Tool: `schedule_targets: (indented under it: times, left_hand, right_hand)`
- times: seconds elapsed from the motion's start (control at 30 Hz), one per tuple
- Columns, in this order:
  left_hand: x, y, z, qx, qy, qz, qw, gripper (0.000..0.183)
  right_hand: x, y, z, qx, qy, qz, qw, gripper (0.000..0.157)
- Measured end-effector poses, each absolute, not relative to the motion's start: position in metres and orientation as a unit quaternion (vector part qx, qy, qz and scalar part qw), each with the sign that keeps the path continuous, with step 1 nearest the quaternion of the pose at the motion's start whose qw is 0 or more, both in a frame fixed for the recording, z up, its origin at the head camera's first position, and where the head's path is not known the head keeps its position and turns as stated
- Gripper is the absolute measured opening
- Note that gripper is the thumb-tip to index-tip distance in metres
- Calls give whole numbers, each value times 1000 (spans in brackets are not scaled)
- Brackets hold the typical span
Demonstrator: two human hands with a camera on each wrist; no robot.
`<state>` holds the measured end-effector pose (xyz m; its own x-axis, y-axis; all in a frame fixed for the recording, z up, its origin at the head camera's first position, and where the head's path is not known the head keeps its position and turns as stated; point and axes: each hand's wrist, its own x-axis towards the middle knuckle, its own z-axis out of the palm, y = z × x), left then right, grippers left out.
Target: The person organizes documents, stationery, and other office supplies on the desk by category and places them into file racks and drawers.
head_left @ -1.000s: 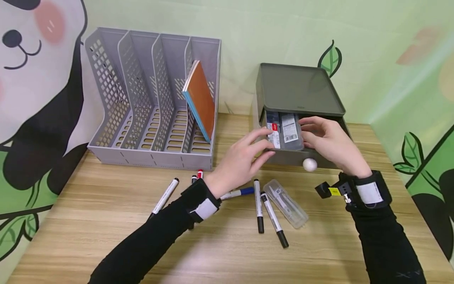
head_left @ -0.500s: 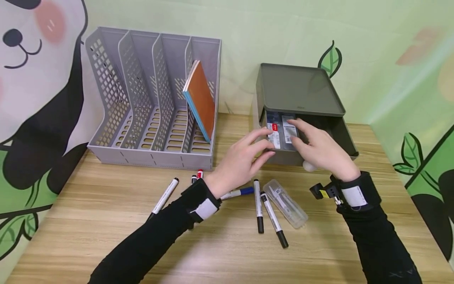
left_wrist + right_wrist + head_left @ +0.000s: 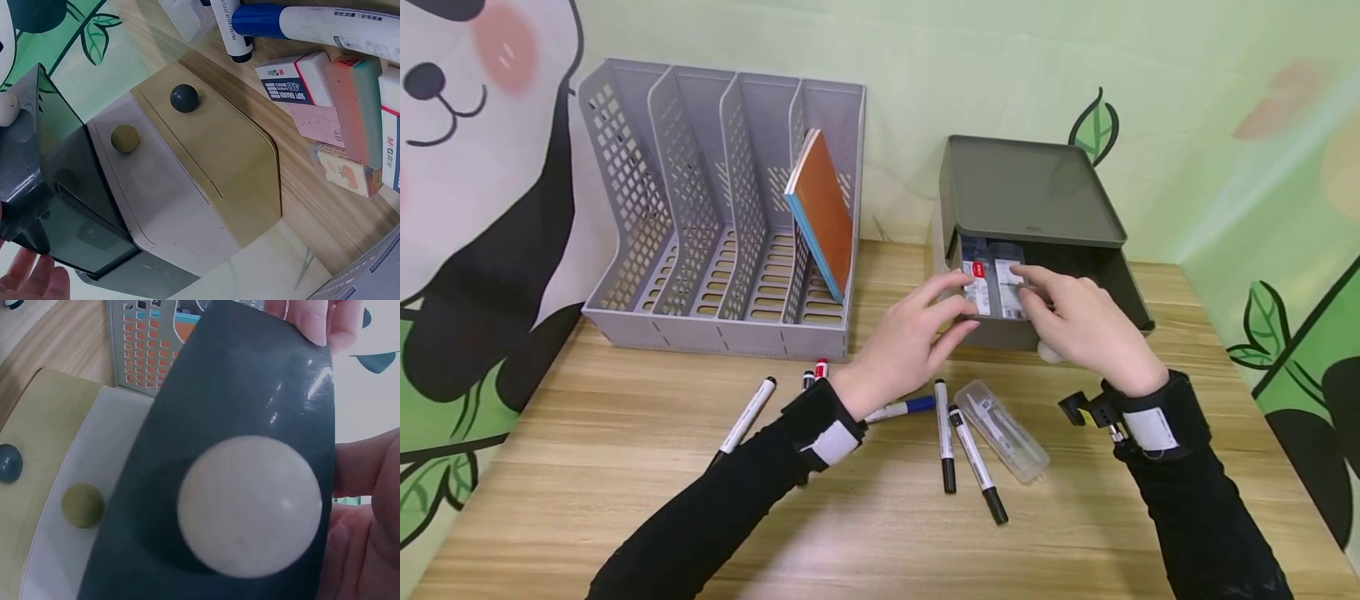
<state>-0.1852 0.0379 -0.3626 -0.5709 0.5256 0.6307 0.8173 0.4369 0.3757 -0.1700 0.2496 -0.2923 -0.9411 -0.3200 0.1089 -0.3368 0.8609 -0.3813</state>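
The dark grey drawer (image 3: 1138, 312) of a small desktop unit is pulled out. Inside at its left lie a clear case with a white label (image 3: 1009, 287) and a pack with a red and white label (image 3: 977, 292). My left hand (image 3: 910, 337) rests at the drawer's front left corner, fingertips by the red-labelled pack. Over the drawer front, my right hand (image 3: 1075, 312) has index finger and thumb extended at the clear case's right edge. The right wrist view has the drawer's white round knob (image 3: 250, 506) in front, hiding part of the fingers.
Left of the unit (image 3: 1037, 183) stands a grey file rack (image 3: 715, 329) with an orange notebook (image 3: 827, 217). Several markers (image 3: 977, 467) and a clear pencil case (image 3: 1003, 429) lie on the wooden table (image 3: 880, 533). Erasers (image 3: 300, 81) lie by the rack.
The right hand has moved left from the case's right side, and the clear case has settled into the drawer beside the red-labelled pack. The left hand has stayed put.
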Motion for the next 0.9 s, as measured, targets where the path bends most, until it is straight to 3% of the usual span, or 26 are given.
schedule_targets:
  times: [0.43,0.9]
  left_hand:
    - [-185,38,-362,-409,-820,-333,221,20]
    - [-183,39,-361,-416,-819,-318,235,18]
  right_hand:
    - [-165,249,-296,173,-963,205,37,38]
    - [-166,249,-313,192,-951,202,133,30]
